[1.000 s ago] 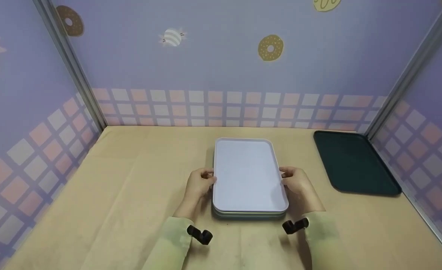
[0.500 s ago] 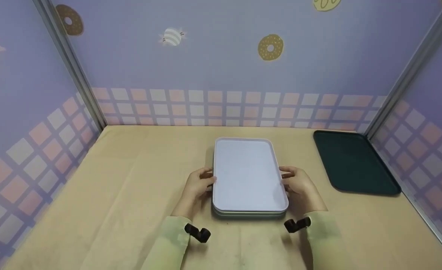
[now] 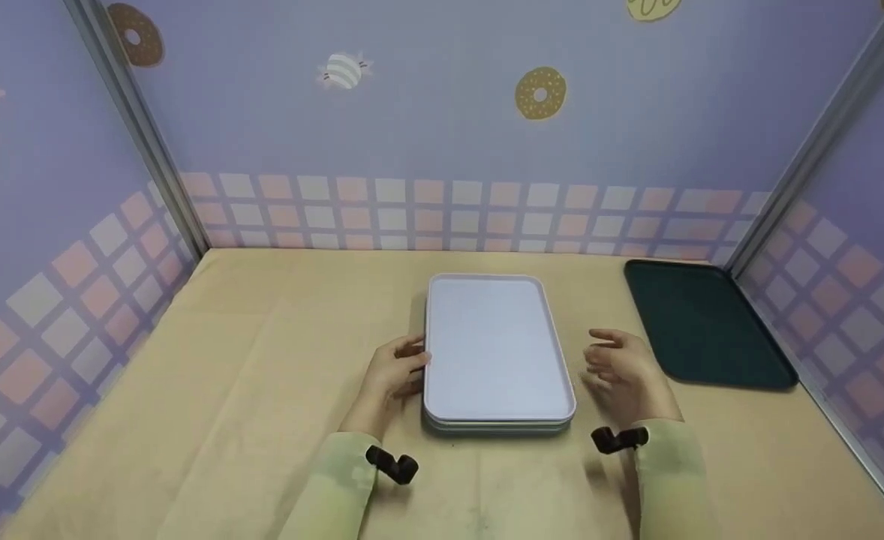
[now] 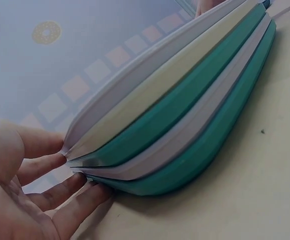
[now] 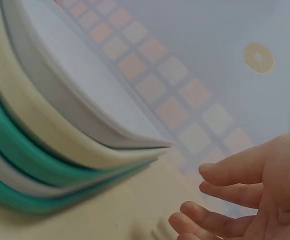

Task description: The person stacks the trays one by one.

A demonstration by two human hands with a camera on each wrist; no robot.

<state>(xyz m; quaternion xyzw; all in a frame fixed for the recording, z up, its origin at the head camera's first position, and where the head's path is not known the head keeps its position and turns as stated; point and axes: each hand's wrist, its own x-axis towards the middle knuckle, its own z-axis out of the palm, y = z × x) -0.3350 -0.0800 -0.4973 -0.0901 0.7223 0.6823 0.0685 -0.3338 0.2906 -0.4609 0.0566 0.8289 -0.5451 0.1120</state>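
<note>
A stack of several rectangular trays (image 3: 494,345) lies on the cloth, its long sides running away from me. On top is a white tray; the left wrist view shows cream, green and white tray rims (image 4: 185,97) layered below it. My left hand (image 3: 395,371) touches the stack's left side, its fingertips set along the rims with the fingers extended. Apart from the stack's right side, my right hand (image 3: 626,371) hovers with loosely bent fingers and nothing in them. A gap separates its fingertips (image 5: 207,172) from the rims in the right wrist view.
One dark green tray (image 3: 712,326) lies flat at the back right, near the side wall. A beige cloth (image 3: 262,390) covers the table. Patterned purple walls (image 3: 442,120) enclose the back and both sides.
My right hand has let go of the stack's right side and moved a little to the right. The left hand keeps its place at the left edge, and the stack has not moved.
</note>
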